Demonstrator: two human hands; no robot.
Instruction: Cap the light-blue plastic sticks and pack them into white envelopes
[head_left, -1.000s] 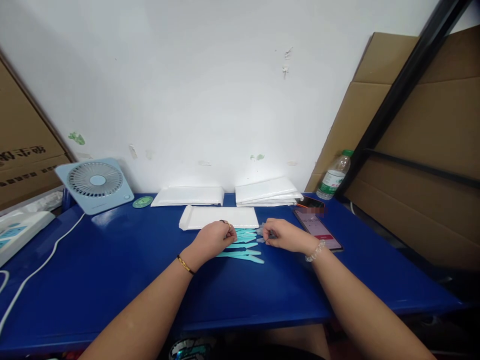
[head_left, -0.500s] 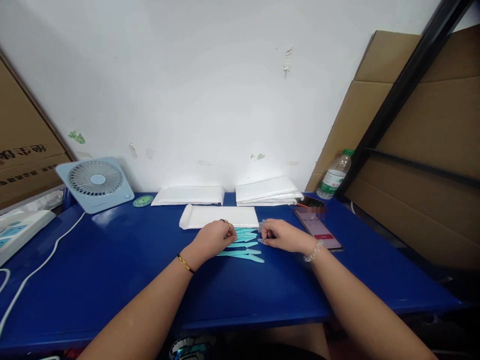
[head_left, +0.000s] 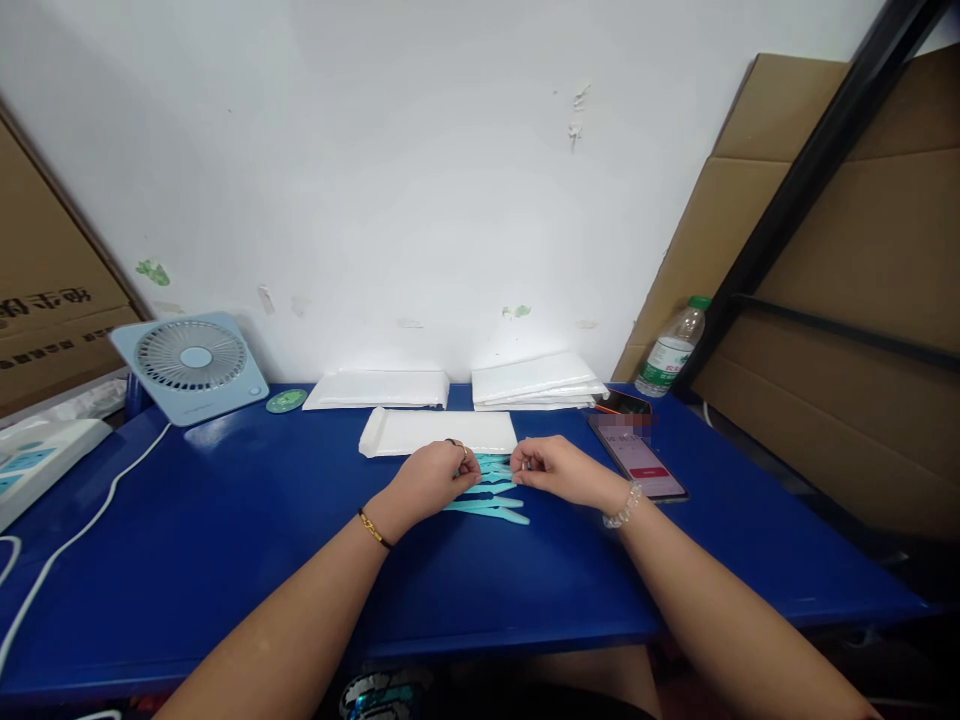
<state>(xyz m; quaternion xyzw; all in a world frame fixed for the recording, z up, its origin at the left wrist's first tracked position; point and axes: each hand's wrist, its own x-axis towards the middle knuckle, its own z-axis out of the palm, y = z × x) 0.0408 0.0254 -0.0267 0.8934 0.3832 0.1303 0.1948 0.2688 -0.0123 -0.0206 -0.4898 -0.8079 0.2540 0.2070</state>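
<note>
- Currently pinching at the slim teal sticks [head_left: 502, 515] with the left hand [head_left: 431, 475], apparently pressing thumb to fingertips around one end.
- Curling the fingers of the right hand [head_left: 559, 470] at the opposite tips, hiding any contents and leaving that grip impossible to tell.
- Having the sticks fanned out on the blue counter [head_left: 300, 520], between both hands, just nearer than a white padded envelope [head_left: 442, 432].
- Possibly risking a slip, from pinching something so thin and smooth.
- Also risking a scattered fan, from brushing neighbouring sticks with a knuckle.
- Reading no brand for sure: seeing small characters on the bottle [head_left: 667, 360], dark characters on the carton [head_left: 45, 250], faint lettering on the fan [head_left: 196, 357], unclear digits above a red button on the phone [head_left: 660, 488].
</note>
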